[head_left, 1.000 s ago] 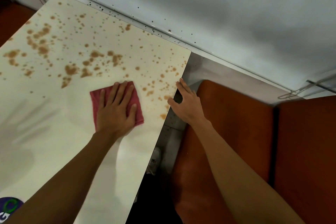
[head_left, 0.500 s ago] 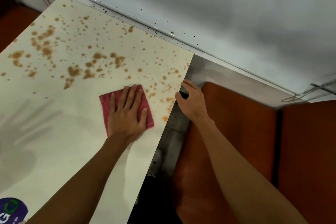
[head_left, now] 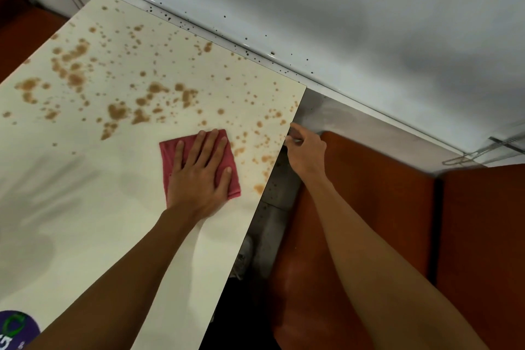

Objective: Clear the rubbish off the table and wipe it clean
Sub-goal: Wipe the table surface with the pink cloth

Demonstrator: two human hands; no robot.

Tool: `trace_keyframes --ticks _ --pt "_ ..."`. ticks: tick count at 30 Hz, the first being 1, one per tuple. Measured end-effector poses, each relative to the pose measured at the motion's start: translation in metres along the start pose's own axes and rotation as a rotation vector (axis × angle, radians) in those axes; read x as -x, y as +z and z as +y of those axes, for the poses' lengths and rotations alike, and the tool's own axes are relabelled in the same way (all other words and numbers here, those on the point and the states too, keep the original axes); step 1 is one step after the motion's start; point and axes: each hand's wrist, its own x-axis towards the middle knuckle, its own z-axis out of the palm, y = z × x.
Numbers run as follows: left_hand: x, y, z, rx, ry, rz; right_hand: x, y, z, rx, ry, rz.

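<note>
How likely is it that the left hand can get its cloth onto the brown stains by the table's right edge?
Probably yes: the left hand presses the pink cloth flat just beside those stains, with only bare tabletop between them.

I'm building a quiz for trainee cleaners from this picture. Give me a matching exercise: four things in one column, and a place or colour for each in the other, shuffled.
1 cloth
2 right hand
3 brown stains
4 seat

a orange, beside the table
b under the flat left hand
c at the table's right edge
d spattered over the table's far part

Pairs: 1-b, 2-c, 3-d, 4-a
</note>
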Motion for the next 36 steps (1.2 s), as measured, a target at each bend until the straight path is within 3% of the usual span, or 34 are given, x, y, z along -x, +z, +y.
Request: trace_keyframes --ticks 5,13,18,24,30,33,36 --pt "0.036 -0.009 -0.021 0.019 0.095 0.021 -0.013 0.005 -0.002 -0.043 0.037 0.038" --pt "-0.003 -0.001 -0.003 0.004 0.008 0.016 -0.015 0.020 0.007 -0.108 0.068 0.099" --pt "0.038 -0.010 -0.024 0.015 0.094 0.016 -0.019 0.021 0.008 -0.156 0.114 0.093" --pt "-0.005 -0.005 -0.008 -0.014 -0.024 0.017 -0.022 0.022 0.012 -0.163 0.090 0.107" --pt "0.039 -0.009 -0.012 -0.012 0.176 -0.010 -0.027 0.026 0.016 -0.131 0.142 0.099" --pt "0.036 -0.015 -0.033 -0.012 0.071 -0.004 -0.029 0.033 0.023 -0.134 0.140 0.103" --pt "0.001 -0.008 -0.009 -0.020 -0.046 0.010 -0.028 0.035 0.024 -0.153 0.126 0.112"
